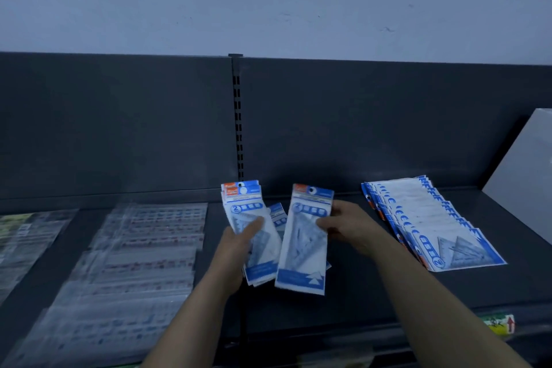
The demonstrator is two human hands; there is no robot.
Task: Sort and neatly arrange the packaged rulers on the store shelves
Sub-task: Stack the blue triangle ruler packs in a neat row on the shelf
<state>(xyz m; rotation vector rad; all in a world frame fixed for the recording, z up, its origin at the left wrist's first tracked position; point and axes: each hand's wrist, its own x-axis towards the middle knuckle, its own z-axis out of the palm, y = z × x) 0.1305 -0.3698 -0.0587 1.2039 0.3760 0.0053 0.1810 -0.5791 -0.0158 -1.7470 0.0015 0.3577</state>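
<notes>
- Gripping a small stack of ruler packs [249, 218], the left hand [239, 245] curls round its lower half, thumb across the front.
- The right hand [343, 227] pinches a single pack [303, 251] by its edge, just beside the stack at its 3 o'clock.
- An overlapping row of packs [427, 218] lies flat on the shelf [352, 293], at 3 o'clock from the hands.
- Clear packets [143, 263] lie at 9 o'clock.

head view looks down, close over shelf [448, 293].
</notes>
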